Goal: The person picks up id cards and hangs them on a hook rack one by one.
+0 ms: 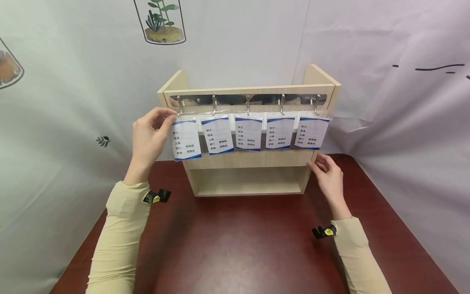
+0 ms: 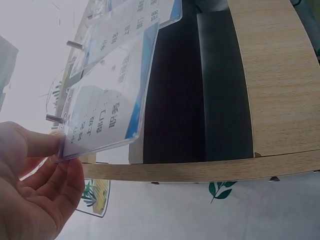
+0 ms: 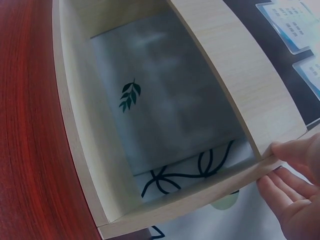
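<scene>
Several clear-sleeved ID badges hang in a row from metal hooks (image 1: 247, 105) on a pale wooden rack (image 1: 253, 161). My left hand (image 1: 148, 132) is at the far left of the row, pinching the upper outer corner of the leftmost badge (image 1: 186, 139) between thumb and fingers. That badge (image 2: 107, 107) tilts away from the dark strip behind it in the left wrist view. Low on the rack's right side, my right hand (image 1: 328, 175) holds the edge of the side panel (image 3: 200, 197), thumb in front and fingers outside. The rightmost badge (image 1: 312, 132) hangs above it.
The rack stands on a dark red table (image 1: 238, 245), against a pale cloth backdrop (image 1: 92, 81) printed with plants. Beneath the badges is an open compartment (image 1: 249, 181). Side panels (image 1: 323, 75) rise above the hook rail.
</scene>
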### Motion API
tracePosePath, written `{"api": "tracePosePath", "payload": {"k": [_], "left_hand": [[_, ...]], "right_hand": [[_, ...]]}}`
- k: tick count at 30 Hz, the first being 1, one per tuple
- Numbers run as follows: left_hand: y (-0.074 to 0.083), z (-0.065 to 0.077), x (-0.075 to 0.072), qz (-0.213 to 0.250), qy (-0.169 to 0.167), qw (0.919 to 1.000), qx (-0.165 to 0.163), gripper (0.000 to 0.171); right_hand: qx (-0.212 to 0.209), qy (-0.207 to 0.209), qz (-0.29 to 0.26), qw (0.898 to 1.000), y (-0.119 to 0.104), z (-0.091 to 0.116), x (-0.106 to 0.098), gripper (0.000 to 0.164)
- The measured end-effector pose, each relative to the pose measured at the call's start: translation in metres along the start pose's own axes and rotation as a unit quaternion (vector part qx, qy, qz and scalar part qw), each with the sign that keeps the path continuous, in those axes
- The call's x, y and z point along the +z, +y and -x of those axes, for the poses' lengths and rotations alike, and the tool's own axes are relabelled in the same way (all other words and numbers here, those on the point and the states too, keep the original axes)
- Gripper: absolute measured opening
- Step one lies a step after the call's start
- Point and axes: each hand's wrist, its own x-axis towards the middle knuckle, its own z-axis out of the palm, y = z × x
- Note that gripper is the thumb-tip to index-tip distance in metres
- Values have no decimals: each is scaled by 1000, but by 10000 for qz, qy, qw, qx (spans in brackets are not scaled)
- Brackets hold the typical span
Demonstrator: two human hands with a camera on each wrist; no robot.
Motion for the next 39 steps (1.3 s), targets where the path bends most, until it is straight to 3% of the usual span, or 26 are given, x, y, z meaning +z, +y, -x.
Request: {"api": "tracePosePath", "payload": {"k": [39], "left_hand": [[-1, -2, 2, -28, 111, 9999, 123, 14]], "right_hand": [[-133, 7, -8, 9999, 1, 1, 0, 45]]}}
